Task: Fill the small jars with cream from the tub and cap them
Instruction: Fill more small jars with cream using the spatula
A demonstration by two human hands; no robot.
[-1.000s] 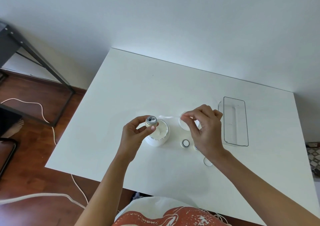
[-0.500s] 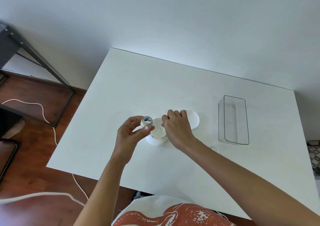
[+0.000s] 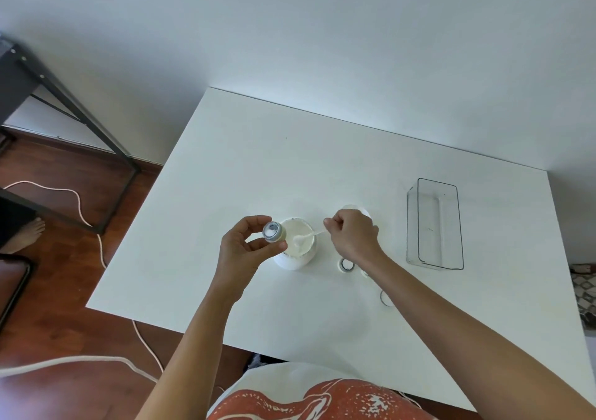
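Small clear glass jar (image 3: 273,231) pinched in left hand (image 3: 246,252), frame centre, beside open white cream tub (image 3: 296,243) on white surface (image 3: 290,168). Thin white spatula (image 3: 304,237) pinched by right hand (image 3: 353,237), tip in cream. Modest scoop advised; jar mouth best kept over tub.

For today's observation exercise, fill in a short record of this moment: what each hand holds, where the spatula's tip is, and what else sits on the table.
left hand: holds small open jar, tilted beside the tub
right hand: pinches thin white spatula by its handle
spatula tip: in the cream of the round white tub
table: white
on table, right: clear rectangular plastic bin
near right wrist: small open jar on table
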